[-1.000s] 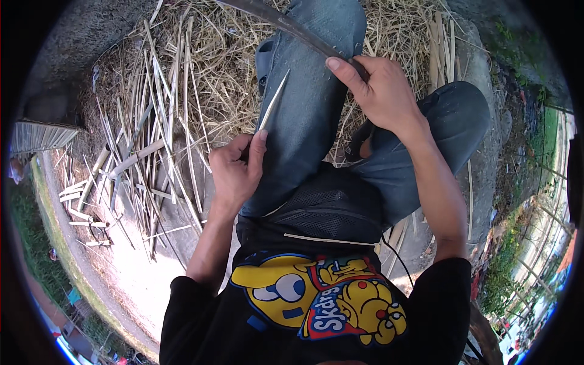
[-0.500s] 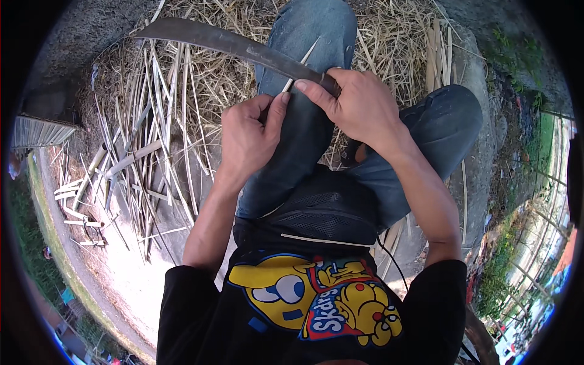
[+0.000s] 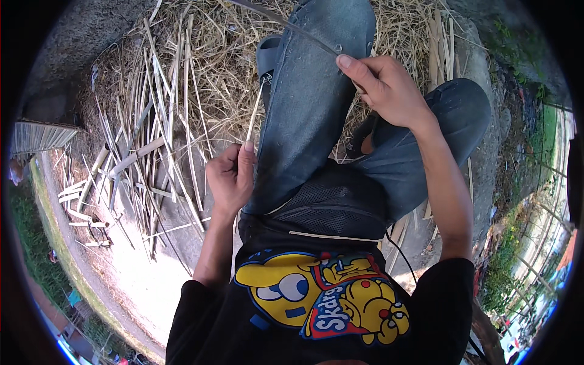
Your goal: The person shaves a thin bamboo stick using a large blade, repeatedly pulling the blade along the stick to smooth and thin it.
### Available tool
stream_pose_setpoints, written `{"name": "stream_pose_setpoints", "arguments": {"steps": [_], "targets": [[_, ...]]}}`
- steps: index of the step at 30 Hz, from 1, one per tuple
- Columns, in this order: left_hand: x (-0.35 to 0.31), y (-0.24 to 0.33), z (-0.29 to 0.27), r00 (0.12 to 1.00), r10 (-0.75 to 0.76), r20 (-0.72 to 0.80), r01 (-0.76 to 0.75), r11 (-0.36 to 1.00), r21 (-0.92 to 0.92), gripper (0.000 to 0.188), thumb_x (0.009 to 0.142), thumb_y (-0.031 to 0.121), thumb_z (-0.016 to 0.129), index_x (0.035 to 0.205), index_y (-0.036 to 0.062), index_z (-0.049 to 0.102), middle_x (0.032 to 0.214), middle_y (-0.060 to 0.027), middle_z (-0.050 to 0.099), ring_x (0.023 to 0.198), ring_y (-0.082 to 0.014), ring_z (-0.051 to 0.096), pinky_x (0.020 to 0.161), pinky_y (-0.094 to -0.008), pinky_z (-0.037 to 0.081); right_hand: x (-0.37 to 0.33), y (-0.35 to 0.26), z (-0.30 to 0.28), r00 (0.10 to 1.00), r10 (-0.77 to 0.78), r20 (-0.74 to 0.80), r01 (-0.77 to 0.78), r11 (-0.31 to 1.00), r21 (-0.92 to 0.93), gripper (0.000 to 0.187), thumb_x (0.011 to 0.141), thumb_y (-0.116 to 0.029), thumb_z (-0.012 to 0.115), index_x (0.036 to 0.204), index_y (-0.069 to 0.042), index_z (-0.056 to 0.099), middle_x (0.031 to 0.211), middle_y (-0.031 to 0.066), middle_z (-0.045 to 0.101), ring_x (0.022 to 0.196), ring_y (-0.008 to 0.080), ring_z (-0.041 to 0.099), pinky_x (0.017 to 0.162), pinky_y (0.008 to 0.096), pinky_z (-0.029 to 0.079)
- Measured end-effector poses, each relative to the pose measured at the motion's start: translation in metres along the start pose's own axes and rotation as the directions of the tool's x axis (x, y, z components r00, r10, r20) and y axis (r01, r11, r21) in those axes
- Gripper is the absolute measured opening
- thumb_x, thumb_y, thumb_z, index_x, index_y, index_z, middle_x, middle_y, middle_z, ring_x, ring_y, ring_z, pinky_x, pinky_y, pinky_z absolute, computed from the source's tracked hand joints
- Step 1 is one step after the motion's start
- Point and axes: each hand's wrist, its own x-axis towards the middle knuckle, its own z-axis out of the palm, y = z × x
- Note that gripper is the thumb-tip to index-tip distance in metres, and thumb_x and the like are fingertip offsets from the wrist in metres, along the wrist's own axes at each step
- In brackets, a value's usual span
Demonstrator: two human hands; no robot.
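Observation:
My left hand (image 3: 230,179) is closed around the lower end of a thin pale bamboo strip (image 3: 255,114). The strip points up and away, beside my raised knee and the grey sandal (image 3: 267,56). In my right hand (image 3: 391,91) is a machete (image 3: 291,27), gripped over my thigh with the thumb along its near end. Its dark blade is seen nearly edge-on and runs to the upper left, past the picture's edge. The handle is mostly hidden by my fingers. Blade and strip are apart.
Many long bamboo strips (image 3: 159,103) lie heaped at the left, with thicker bamboo pieces (image 3: 135,159) among them. Shavings (image 3: 222,70) cover the ground ahead. A sliver (image 3: 331,236) rests on the black mesh pouch (image 3: 328,210) at my waist. More slats (image 3: 449,52) lie at the far right.
My hands have moved apart: the left went down and left with the strip, the right shifted right. The blade has left the strip and turned from its flat side toward edge-on.

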Motion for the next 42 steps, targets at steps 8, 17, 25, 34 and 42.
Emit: {"name": "stream_pose_setpoints", "arguments": {"steps": [8,17,25,34,42], "targets": [[0.045,0.050,0.022,0.971,-0.007,0.239,0.034,0.993,-0.112,0.047,0.108,0.032,0.056,0.072,0.0029,0.059,0.050,0.0037,0.047,0.044,-0.0031,0.041,0.042,-0.0231,0.028,-0.022,-0.039,0.003,0.987,-0.128,-0.094,0.118,0.987,-0.109,0.073,0.097,-0.065,0.056,0.071,0.002,0.066,0.051,0.0120,0.051,0.049,0.0263,0.054,0.052,0.0397,0.042],[0.059,0.048,0.031,0.948,-0.105,0.300,0.158,0.975,-0.156,0.049,0.107,0.036,0.057,0.070,0.0046,0.059,0.049,0.0052,0.044,0.041,-0.0023,0.037,0.039,-0.0237,0.025,-0.006,-0.020,0.025,0.988,-0.151,-0.040,0.130,0.938,-0.321,0.074,0.096,-0.066,0.057,0.070,0.003,0.063,0.055,0.0170,0.055,0.055,0.0374,0.059,0.056,0.0457,0.046],[0.059,0.044,0.034,0.976,-0.042,0.213,0.064,0.993,-0.098,0.049,0.104,0.032,0.062,0.066,0.0026,0.061,0.052,0.0043,0.047,0.051,-0.0032,0.039,0.046,-0.0276,0.028,0.005,-0.018,0.028,0.982,-0.171,-0.086,0.105,0.856,-0.506,0.082,0.090,-0.078,0.052,0.069,-0.001,0.067,0.061,0.0199,0.065,0.067,0.0396,0.070,0.059,0.0488,0.056],[0.040,0.044,0.042,0.994,0.090,0.063,-0.084,0.992,-0.095,0.048,0.104,0.028,0.064,0.066,0.0001,0.060,0.053,0.0030,0.047,0.051,-0.0037,0.039,0.046,-0.0279,0.029,0.003,-0.014,0.032,0.969,-0.224,-0.104,0.129,0.817,-0.562,0.082,0.087,-0.081,0.052,0.069,-0.003,0.067,0.061,0.0180,0.066,0.064,0.0397,0.070,0.059,0.0506,0.057],[-0.049,0.018,0.006,1.000,0.029,0.012,-0.026,0.986,-0.167,0.042,0.105,0.019,0.060,0.067,0.0017,0.058,0.057,0.0037,0.052,0.053,-0.0030,0.041,0.048,-0.0245,0.029,0.013,-0.007,0.020,0.976,-0.189,-0.104,0.108,0.846,-0.522,0.083,0.093,-0.078,0.047,0.067,-0.002,0.065,0.056,0.0147,0.062,0.058,0.0345,0.068,0.058,0.0481,0.056]]}}
